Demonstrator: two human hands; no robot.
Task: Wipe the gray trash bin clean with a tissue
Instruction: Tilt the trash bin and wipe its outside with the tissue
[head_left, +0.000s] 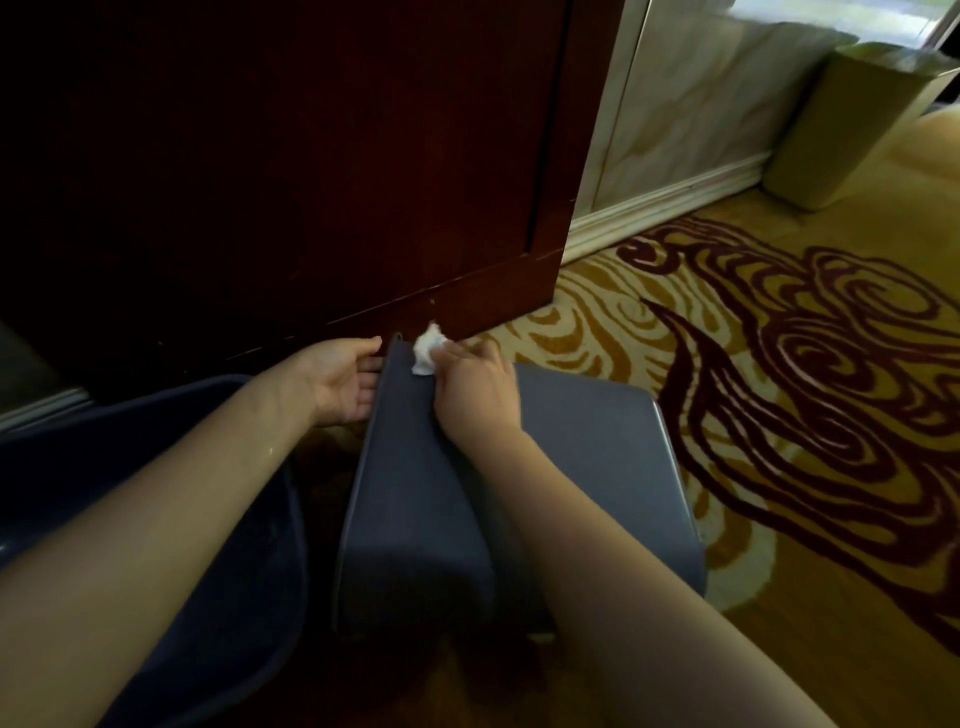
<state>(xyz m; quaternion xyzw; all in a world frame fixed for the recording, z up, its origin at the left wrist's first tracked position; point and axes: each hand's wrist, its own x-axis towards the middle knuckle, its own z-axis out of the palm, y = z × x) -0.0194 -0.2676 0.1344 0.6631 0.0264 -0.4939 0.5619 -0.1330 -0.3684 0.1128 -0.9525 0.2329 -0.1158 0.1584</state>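
Note:
The gray trash bin lies on its side on the carpet in front of me, its length running away from me. My right hand rests on the bin's upper face near its far end and pinches a crumpled white tissue against that surface. My left hand is flat against the bin's left side, fingers spread and pressed to the edge, holding nothing.
A second dark blue-gray container sits at the left under my left forearm. A dark wooden cabinet stands right behind the bin. A beige bin stands at the far right by the wall on patterned carpet.

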